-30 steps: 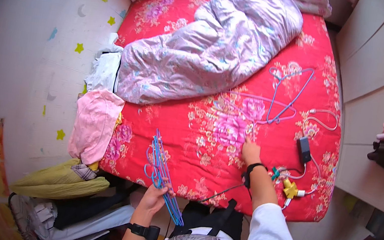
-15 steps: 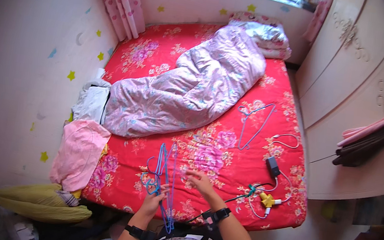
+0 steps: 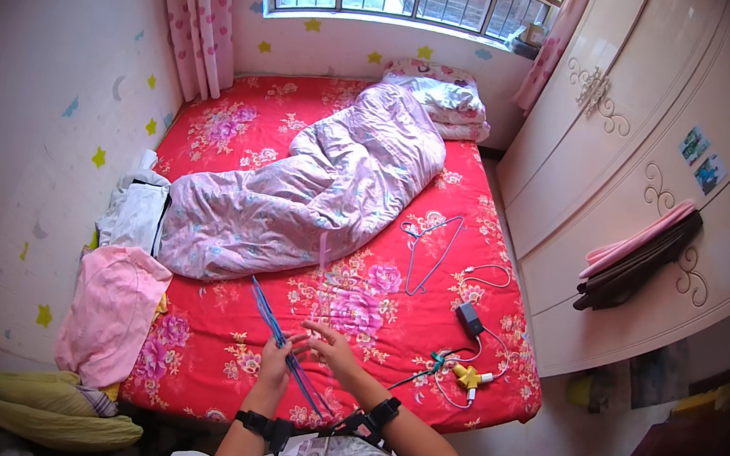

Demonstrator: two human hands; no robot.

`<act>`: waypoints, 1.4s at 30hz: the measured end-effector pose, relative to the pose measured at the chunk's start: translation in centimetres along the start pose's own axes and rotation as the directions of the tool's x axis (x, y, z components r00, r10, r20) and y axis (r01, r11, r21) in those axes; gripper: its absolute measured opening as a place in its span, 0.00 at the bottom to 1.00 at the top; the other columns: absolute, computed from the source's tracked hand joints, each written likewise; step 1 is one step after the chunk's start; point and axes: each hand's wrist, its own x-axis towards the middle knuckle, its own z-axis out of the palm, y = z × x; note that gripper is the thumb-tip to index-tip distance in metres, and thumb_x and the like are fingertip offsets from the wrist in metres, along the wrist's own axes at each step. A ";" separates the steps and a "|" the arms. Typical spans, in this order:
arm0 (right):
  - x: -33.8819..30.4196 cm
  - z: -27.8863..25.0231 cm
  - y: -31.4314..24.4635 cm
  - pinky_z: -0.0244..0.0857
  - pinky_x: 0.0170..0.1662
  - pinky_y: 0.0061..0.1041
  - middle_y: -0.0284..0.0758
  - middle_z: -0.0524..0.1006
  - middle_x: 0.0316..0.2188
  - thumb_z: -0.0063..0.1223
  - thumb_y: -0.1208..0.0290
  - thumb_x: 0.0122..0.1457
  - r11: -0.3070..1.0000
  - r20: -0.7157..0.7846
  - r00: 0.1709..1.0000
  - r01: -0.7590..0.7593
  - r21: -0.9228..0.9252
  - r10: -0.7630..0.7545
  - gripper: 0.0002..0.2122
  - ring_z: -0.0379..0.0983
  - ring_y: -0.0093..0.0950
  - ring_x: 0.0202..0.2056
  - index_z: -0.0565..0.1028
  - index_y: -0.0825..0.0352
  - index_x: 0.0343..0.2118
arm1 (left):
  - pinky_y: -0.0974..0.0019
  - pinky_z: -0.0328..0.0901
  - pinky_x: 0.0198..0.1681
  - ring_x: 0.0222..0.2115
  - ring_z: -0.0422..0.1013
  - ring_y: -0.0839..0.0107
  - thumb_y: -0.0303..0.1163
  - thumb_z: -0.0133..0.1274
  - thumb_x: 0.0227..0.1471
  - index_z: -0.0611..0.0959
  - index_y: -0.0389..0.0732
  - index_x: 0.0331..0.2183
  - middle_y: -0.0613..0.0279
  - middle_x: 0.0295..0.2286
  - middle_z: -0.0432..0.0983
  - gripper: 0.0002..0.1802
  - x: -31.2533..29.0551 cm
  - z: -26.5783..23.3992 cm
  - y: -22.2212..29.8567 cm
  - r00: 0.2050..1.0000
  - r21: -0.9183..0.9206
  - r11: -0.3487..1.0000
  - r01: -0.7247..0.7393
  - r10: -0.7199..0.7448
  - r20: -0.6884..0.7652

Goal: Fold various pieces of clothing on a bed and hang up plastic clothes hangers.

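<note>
My left hand (image 3: 275,363) is closed around a bunch of slim blue clothes hangers (image 3: 265,306), held together on a slant above the near part of the bed. Their lower ends stick out below that hand toward my body. Just right of the bunch, my right hand (image 3: 332,351) has its fingers stretched toward the left hand, and I see nothing in it. Farther off, to the right, a single grey-blue hanger (image 3: 411,269) lies flat on the red flowered bed sheet (image 3: 221,325).
A crumpled lilac quilt (image 3: 327,165) spreads over the bed. Folded clothes (image 3: 134,213) and a pink garment (image 3: 112,307) lie along the left edge. On the right are a black adapter (image 3: 469,319), cables and a yellow plug splitter (image 3: 467,376). A wardrobe (image 3: 623,164) stands beyond.
The view has shifted, showing more of the window. My hands have come closer together. The hangers, fanned out before, now sit in a tighter, more slanted bunch.
</note>
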 end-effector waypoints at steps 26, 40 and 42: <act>2.3 -15.4 -0.3 0.60 0.23 0.15 0.28 0.75 0.27 0.46 0.72 0.61 0.979 0.249 0.968 -0.039 0.200 -0.012 0.12 0.65 0.14 0.21 0.75 0.68 0.45 | 0.68 0.66 0.46 0.40 0.71 0.71 0.21 0.42 0.56 0.70 0.32 0.46 0.59 0.38 0.73 0.14 1.4 10.3 -6.8 0.999 0.402 0.915 0.019 0.000 -0.047; 18.3 -41.6 5.1 0.59 0.51 0.42 0.51 0.68 0.43 0.57 0.71 0.43 0.300 -0.220 0.930 -0.129 -0.945 -0.296 0.23 0.65 0.49 0.47 0.64 0.73 0.43 | 0.60 0.66 0.43 0.27 0.70 0.67 0.26 0.50 0.54 0.65 0.37 0.49 0.61 0.23 0.69 0.21 -7.4 9.4 -5.6 0.895 0.017 0.992 -0.127 0.122 -0.428; 19.2 -46.9 6.5 0.61 0.51 0.40 0.55 0.71 0.44 0.55 0.68 0.44 0.442 -0.330 0.921 -0.213 -0.871 -0.205 0.29 0.67 0.51 0.48 0.61 0.74 0.50 | 0.64 0.67 0.39 0.30 0.71 0.66 0.26 0.51 0.54 0.65 0.38 0.49 0.59 0.25 0.71 0.21 -8.0 9.5 -5.8 0.890 -0.025 0.981 -0.192 0.163 -0.425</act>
